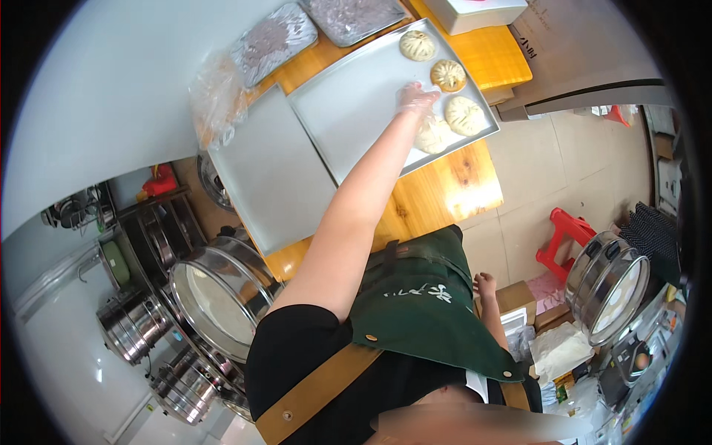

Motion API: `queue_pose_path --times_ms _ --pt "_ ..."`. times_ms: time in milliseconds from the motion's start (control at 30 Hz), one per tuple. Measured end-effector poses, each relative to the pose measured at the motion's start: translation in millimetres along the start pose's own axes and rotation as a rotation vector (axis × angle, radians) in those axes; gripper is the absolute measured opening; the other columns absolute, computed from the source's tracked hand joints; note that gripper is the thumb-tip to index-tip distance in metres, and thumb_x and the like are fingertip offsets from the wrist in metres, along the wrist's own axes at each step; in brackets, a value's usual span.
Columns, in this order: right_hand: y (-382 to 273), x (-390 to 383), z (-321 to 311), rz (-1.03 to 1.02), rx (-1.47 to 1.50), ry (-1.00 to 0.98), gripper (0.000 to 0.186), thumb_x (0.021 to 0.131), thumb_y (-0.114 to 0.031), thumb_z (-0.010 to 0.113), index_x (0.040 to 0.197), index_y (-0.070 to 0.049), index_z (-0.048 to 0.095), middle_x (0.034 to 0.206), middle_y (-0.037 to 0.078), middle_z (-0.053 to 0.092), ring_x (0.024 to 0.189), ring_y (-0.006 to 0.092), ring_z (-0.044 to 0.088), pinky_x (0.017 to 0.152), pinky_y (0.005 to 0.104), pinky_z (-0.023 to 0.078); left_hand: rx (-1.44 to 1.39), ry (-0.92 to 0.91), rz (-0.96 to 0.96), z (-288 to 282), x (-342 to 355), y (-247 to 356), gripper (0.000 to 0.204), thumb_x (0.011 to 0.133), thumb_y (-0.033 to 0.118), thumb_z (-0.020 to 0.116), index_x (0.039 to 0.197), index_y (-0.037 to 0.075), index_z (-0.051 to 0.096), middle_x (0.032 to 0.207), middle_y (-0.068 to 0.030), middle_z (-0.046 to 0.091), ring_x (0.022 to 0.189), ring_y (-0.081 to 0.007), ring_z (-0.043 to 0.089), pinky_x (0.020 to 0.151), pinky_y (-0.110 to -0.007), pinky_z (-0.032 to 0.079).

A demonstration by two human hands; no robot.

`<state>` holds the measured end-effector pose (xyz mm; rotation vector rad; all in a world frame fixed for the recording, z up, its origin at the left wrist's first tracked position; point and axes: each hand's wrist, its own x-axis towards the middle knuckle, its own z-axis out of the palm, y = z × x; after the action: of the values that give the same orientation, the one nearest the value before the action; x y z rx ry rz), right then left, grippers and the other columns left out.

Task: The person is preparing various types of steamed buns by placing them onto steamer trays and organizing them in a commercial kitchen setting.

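My left arm reaches across the table to a grey metal tray [348, 96]. Its hand, my left hand [417, 99], wears a clear plastic glove and is low over the tray, among several pleated buns. The closest are a browned bun [448, 76] by the fingertips and a pale bun [433, 138] beside the wrist. Another pale bun [464, 116] sits near the tray's right corner, and one more pleated bun [417, 46] lies farther back. The glove blurs the fingers, so their grip is unclear. My right hand [486, 284] hangs bare beside my green apron [430, 311], fingers loosely apart, holding nothing.
A second, bare metal tray [274, 170] lies left on the wooden table [437, 193]. Behind are film-covered trays [274, 44] and a clear plastic bag [216, 96]. Steamers [215, 297] stand at lower left. A red stool [564, 241] and another steamer [608, 285] are at right.
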<state>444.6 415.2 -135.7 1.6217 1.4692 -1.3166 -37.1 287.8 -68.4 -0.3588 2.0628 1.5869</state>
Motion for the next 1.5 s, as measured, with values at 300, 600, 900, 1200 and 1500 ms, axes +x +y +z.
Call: queue_pose_path --times_ms 300,600,900,1200,1500 --pt "-88.9 20.4 -4.0 -0.461 0.298 0.197 0.035 0.08 -0.019 0.051 0.106 0.004 0.046 0.087 0.009 0.055 0.073 0.0136 0.055 0.06 0.0247 0.045 0.065 0.165 -0.059 32.4 54.7 22.8 0.058 0.057 0.027 0.073 0.099 -0.006 0.05 0.097 -0.0185 0.055 0.087 -0.0243 0.055 0.073 -0.03 0.043" --pt "-336.5 4.9 30.8 -0.909 0.271 -0.036 0.053 0.084 -0.024 0.046 0.122 0.007 0.027 0.119 0.019 0.04 0.11 0.0224 0.04 0.092 0.0284 0.03 0.612 0.016 -0.093 37.1 56.2 47.7 0.057 0.055 0.047 0.07 0.083 -0.002 0.06 0.085 -0.0149 0.06 0.08 -0.0207 0.058 0.069 -0.028 0.045" --pt "-349.4 -8.5 46.2 -0.804 0.241 -0.064 0.067 0.082 -0.03 0.049 0.125 0.01 0.016 0.114 0.025 0.043 0.108 0.0235 0.043 0.091 0.0273 0.03 0.517 0.011 0.017 39.6 29.0 63.7 0.059 0.051 0.039 0.074 0.08 -0.008 0.057 0.085 -0.019 0.059 0.075 -0.0223 0.059 0.065 -0.028 0.046" --pt "-350.4 -0.4 45.6 -0.792 0.287 -0.073 0.067 0.08 -0.031 0.052 0.124 0.01 0.02 0.115 0.025 0.042 0.107 0.0222 0.043 0.089 0.0274 0.032 -0.047 0.004 -0.088 23.4 42.5 19.7 0.047 0.057 0.014 0.072 0.093 -0.007 0.05 0.089 -0.0132 0.057 0.076 -0.0218 0.057 0.061 -0.032 0.047" --pt "-343.8 32.2 48.1 -0.924 0.355 0.146 0.059 0.078 -0.028 0.057 0.12 0.004 0.031 0.105 0.019 0.05 0.097 0.0187 0.048 0.082 0.0292 0.039 -1.291 -0.149 -0.091 -133.9 -59.4 -2.8 0.035 0.072 0.006 0.058 0.103 -0.001 0.043 0.098 -0.0116 0.051 0.091 -0.0238 0.052 0.08 -0.036 0.044"
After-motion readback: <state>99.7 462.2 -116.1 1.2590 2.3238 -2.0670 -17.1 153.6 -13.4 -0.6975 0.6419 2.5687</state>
